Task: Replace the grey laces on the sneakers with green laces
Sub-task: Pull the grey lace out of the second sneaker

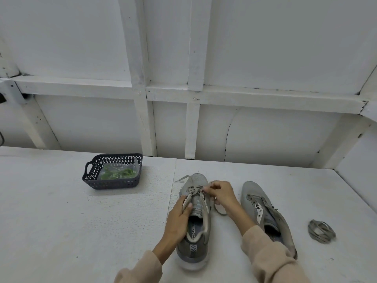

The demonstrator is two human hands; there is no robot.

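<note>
Two grey sneakers stand on the white table, toes pointing away from me. The left sneaker (193, 237) still carries a grey lace (191, 190) through its front eyelets, with loose ends trailing left and right. My left hand (179, 215) grips this shoe's left eyelet flap. My right hand (220, 193) pinches the grey lace near the front eyelets. The right sneaker (263, 209) has no lace in it. Green laces (120, 173) lie in a clear bag inside the dark basket (91, 170).
A coiled grey lace (321, 231) lies on the table at the right. The basket stands at the back left, near the white panelled wall (183, 78). A side wall borders the table on the right.
</note>
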